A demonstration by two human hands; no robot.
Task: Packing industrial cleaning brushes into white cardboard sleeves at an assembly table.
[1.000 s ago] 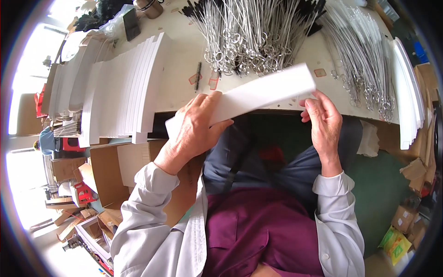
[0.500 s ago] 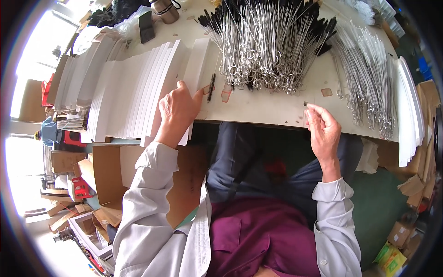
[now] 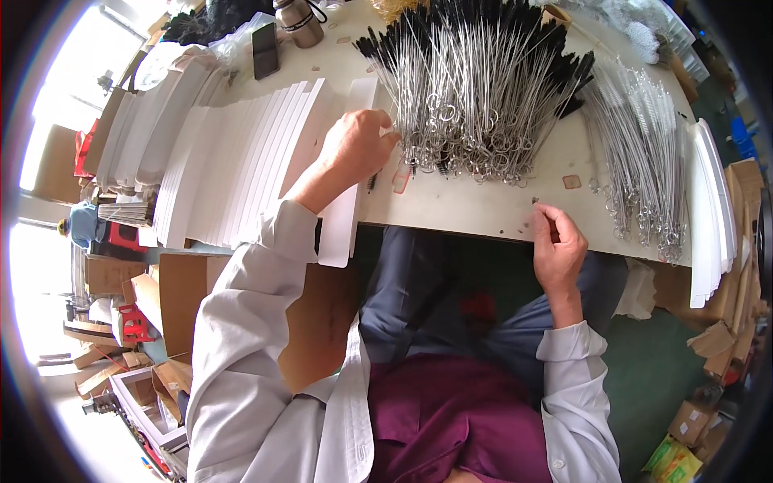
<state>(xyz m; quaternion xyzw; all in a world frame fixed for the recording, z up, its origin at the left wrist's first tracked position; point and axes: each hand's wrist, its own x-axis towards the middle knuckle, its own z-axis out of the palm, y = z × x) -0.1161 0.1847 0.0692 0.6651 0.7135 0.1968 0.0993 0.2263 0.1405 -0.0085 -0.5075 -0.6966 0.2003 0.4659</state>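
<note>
My left hand (image 3: 354, 149) is closed above the left part of the table, its thumb and fingertips together beside the left edge of a pile of wire-handled brushes (image 3: 475, 121). What it grips, if anything, is hidden. Below its fingers shows the dark tip of a single small brush (image 3: 372, 183). Under the wrist lies a long white carton (image 3: 340, 229), apart from the row of others. At the table's front edge, my right hand (image 3: 560, 249) is closed with thumb and index finger pinched; I cannot make out anything between them. Dark specks lie near its fingertips.
Many slim white cartons (image 3: 233, 161) stand in a row on the left. Unbristled-looking wire pieces with rings (image 3: 644, 161) lie at the right, beside more white cartons (image 3: 708, 217). Farther back are a phone (image 3: 264, 50) and a metal flask (image 3: 299, 22).
My left hand has moved right and away from me, from the white cartons to over the small brush, and its fingers have closed. My right hand stays pinched at the table edge.
</note>
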